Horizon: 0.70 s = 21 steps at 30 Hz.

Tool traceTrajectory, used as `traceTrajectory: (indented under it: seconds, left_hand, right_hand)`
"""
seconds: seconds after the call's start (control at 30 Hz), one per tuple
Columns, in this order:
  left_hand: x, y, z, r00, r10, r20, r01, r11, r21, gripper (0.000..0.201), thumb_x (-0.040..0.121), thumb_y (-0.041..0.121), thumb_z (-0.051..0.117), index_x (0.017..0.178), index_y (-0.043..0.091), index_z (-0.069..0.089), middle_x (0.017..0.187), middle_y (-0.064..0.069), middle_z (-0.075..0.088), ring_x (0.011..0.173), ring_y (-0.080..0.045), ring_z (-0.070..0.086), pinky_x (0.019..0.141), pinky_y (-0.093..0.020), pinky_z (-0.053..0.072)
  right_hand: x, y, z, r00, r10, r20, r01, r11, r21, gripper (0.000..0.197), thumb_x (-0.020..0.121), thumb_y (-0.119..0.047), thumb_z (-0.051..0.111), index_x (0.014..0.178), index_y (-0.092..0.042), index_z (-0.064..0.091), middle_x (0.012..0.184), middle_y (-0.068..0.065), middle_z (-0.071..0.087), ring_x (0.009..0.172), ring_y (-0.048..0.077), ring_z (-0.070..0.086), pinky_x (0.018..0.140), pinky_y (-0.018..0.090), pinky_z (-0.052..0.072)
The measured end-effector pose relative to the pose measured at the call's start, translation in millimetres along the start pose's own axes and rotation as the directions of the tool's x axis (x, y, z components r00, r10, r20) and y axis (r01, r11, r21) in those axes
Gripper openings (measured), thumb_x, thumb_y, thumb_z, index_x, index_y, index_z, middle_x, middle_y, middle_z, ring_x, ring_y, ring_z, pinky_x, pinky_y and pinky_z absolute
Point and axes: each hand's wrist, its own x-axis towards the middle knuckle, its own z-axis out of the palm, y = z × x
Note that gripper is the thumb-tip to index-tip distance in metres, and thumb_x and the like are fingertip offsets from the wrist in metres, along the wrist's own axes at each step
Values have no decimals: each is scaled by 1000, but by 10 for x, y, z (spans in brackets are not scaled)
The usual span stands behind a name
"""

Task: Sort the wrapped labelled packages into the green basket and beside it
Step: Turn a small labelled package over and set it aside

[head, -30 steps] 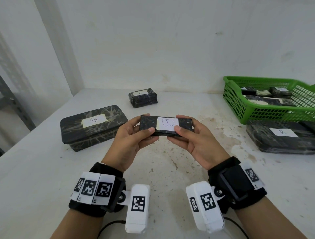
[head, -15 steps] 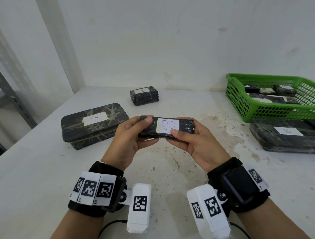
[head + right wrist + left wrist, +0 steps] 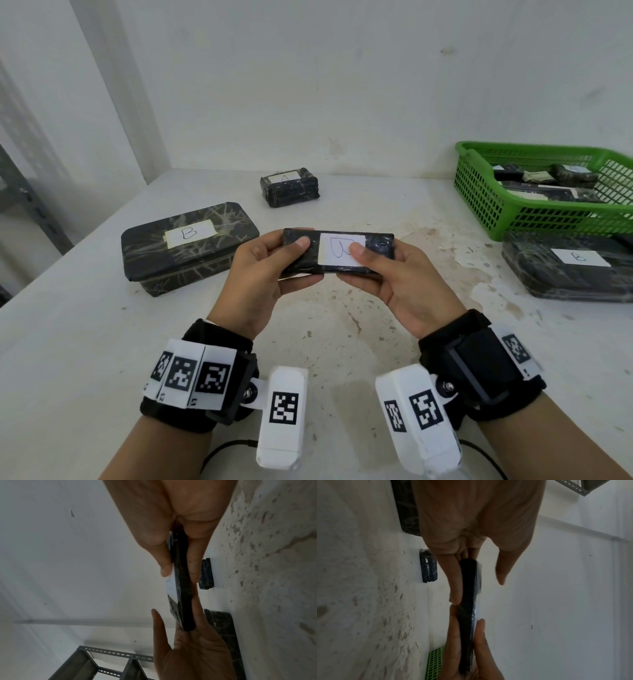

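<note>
I hold a flat black wrapped package point(image 3: 378, 245) with a white hand-written label point(image 3: 334, 253) above the table's middle. My right hand point(image 3: 352, 263) pinches its right half, thumb on the label and fingers beneath point(image 3: 193, 566). My left hand point(image 3: 308, 260) supports the left end on straight fingers point(image 3: 453, 582), and its thumb point(image 3: 500, 574) stands a little off the top face. The green basket point(image 3: 479, 205) at the right holds several wrapped packages. A large package marked B point(image 3: 575, 270) lies in front of the basket.
Another large B package point(image 3: 188, 246) lies to the left on the stained white table point(image 3: 85, 342). A small package marked A point(image 3: 289, 186) sits near the back wall. A grey metal rack point(image 3: 30, 205) stands beyond the table's left edge.
The held package has tipped so its label faces me more. My left thumb moved from the near edge up over the top face. The right grip is unchanged.
</note>
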Motion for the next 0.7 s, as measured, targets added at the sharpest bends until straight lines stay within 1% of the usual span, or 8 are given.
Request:
traceTrajectory:
  seconds: [0.07,0.17,0.33,0.47,0.53,0.6,0.63,0.7]
  left_hand:
    - [-3,-23,2,999,22,-23,-22,1000,19,17,94,4,54,103,4,69,90,-9,76,82,-19,73,69,-30,61]
    - [-5,-26,-2,999,32,-19,-31,998,48,17,94,2,55,105,4,68,89,-9,76,82,-20,73,69,-32,62]
    - [-18,-23,20,999,-6,51,3,998,55,33,80,15,66,110,3,67,96,-12,75,85,-19,73,70,-32,61]
    - [0,-62,24,1000,21,-12,-19,995,103,20,86,-2,65,105,0,67,91,-12,74,75,-19,72,67,-31,62]
    - [0,-66,28,999,26,-18,-24,992,121,20,85,-3,66,105,-1,67,93,-14,74,75,-20,72,68,-32,62]
    - [-8,-59,33,1000,30,-3,-29,991,130,22,85,-2,67,106,-1,67,97,-18,74,79,-23,73,69,-32,62]
    - [-16,-51,36,1000,25,14,-26,992,122,24,83,0,69,107,-1,67,99,-18,73,80,-25,73,69,-32,61]
    - [-29,-41,42,999,8,49,-13,995,102,34,74,8,73,107,1,67,99,-16,74,82,-25,73,71,-32,61]
  right_hand:
    - [-5,-14,16,1000,8,-1,-8,1000,-13,18,88,-7,65,105,-2,66,101,11,75,89,18,73,72,26,60]
    - [-17,-27,35,999,45,-25,-45,999,-26,37,77,-26,71,106,-2,68,101,12,75,90,20,73,73,29,61]
    - [-20,-20,18,997,-3,-81,-1,999,-45,24,91,-16,64,105,3,67,99,15,76,92,25,73,71,30,61]
    - [-15,-11,39,995,7,-102,-14,998,-67,23,91,-17,65,103,2,67,99,16,75,89,25,74,70,31,61]
    - [-12,-13,43,994,33,-109,-40,997,-68,27,86,-22,69,101,0,69,97,15,76,87,23,74,71,31,62]
    - [-12,-16,37,993,36,-114,-46,996,-83,40,75,-31,74,101,-1,71,96,14,76,87,21,74,72,31,61]
    - [-15,-19,36,992,22,-126,-34,995,-89,44,70,-32,75,100,0,71,96,14,76,86,21,74,71,31,61]
    - [-18,-20,30,989,-15,-149,1,995,-100,44,70,-29,76,100,3,70,94,16,76,84,23,74,68,32,62]
